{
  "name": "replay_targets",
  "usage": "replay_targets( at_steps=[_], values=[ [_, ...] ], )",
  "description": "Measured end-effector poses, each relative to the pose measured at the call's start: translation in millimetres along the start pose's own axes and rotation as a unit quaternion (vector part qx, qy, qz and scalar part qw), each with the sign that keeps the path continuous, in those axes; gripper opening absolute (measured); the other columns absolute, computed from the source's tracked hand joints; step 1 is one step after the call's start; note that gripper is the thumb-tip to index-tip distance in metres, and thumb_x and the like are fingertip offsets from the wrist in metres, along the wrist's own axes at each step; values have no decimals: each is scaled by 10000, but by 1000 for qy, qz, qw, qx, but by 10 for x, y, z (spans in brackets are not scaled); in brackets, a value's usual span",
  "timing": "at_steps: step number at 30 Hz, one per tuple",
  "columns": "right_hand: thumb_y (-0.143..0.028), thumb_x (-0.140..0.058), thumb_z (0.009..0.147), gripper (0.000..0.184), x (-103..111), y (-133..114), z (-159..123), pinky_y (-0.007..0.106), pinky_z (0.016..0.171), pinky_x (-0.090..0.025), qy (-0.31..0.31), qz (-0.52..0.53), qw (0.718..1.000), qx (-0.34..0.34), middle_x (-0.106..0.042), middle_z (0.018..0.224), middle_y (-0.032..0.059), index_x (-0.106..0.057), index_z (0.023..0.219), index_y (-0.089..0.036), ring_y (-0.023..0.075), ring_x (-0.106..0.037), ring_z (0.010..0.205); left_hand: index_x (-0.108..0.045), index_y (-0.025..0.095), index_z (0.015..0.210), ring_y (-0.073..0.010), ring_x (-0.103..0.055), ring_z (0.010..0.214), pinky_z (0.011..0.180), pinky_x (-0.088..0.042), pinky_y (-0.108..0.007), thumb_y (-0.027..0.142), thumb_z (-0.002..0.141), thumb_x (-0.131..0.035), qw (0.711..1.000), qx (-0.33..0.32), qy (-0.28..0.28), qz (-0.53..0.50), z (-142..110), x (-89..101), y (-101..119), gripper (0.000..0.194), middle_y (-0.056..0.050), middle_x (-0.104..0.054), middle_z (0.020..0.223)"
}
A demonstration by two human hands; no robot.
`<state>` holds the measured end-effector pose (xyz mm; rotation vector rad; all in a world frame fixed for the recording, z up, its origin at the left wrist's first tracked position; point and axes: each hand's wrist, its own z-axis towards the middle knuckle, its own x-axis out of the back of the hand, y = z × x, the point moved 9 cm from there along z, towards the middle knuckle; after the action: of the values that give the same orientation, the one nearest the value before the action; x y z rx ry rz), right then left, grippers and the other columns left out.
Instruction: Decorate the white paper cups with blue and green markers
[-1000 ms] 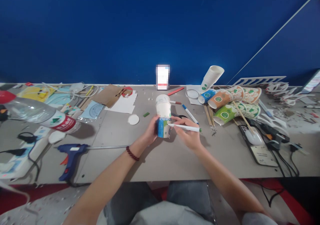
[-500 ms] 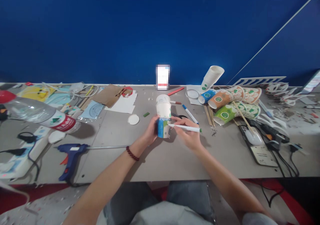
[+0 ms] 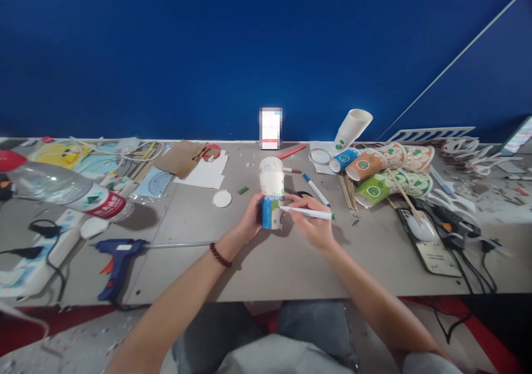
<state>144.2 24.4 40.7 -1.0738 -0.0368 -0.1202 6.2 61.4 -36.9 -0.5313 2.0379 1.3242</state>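
A paper cup [image 3: 272, 213] with blue, green and white colouring lies in the middle of the table, joined to plain white paper cups [image 3: 271, 177] beyond it. My left hand [image 3: 250, 216] is wrapped round its left side. In my right hand [image 3: 311, 221] is a white marker pen [image 3: 311, 213] with a green end; its tip rests at or very near the cup's coloured side. Just beyond the right hand lies a blue-and-white marker [image 3: 316, 189]. A small green marker cap [image 3: 243, 190] and a white paper disc [image 3: 221, 198] are left of the cups.
Left are a blue glue gun [image 3: 120, 260], a power strip [image 3: 41, 257] and a large plastic bottle [image 3: 66, 191]. On the right, coloured paper cups [image 3: 374, 188], a stack of white cups [image 3: 353, 129], a phone [image 3: 440, 257] and cables. A blue wall [image 3: 166, 58] stands behind.
Almost nothing differs. Both hands, the cup and the marker pen hold nearly the same places.
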Motion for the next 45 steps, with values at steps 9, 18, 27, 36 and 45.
replay_targets(
  at_steps=[9, 18, 27, 36, 45],
  values=[
    [-382, -720, 926, 147, 18, 57, -20, 425, 746, -679, 31, 7, 999, -7, -792, 837, 63, -683, 868, -253, 322, -799, 1050, -714, 146, 952, -221, -704, 753, 771, -554, -342, 364, 842, -644, 1000, 18, -11, -11, -29, -67, 2, 255, -72, -774, 878],
    [-393, -716, 919, 170, -9, 10, -12, 465, 825, -664, 7, 4, 1000, 10, -777, 751, 48, -682, 828, -253, 336, -794, 1071, -716, 154, 949, -215, -716, 756, 745, -563, -324, 359, 850, -631, 1000, 18, -1, -14, 1, 1, -24, 243, -66, -777, 863],
    [-419, -748, 899, 197, 5, 9, 2, 466, 829, -668, 14, 10, 1000, 5, -789, 776, 53, -677, 818, -254, 333, -800, 1045, -719, 153, 932, -225, -719, 742, 751, -572, -332, 371, 834, -653, 1000, 12, -17, -17, 14, -21, -22, 247, -60, -769, 812],
    [-424, -742, 896, 189, 29, 24, -10, 452, 780, -673, 36, -1, 999, -12, -808, 845, 65, -682, 835, -255, 329, -808, 1016, -727, 141, 975, -267, -725, 822, 816, -564, -383, 382, 847, -628, 1000, 15, -10, -3, 1, -23, -25, 290, -90, -772, 869],
    [-435, -737, 904, 203, 8, 13, -4, 498, 860, -660, 4, 11, 1000, 7, -782, 738, 53, -704, 815, -256, 351, -795, 1065, -716, 155, 918, -210, -705, 710, 737, -575, -321, 346, 869, -627, 1000, 4, -4, -8, 0, -29, 7, 216, -60, -759, 806]
  ],
)
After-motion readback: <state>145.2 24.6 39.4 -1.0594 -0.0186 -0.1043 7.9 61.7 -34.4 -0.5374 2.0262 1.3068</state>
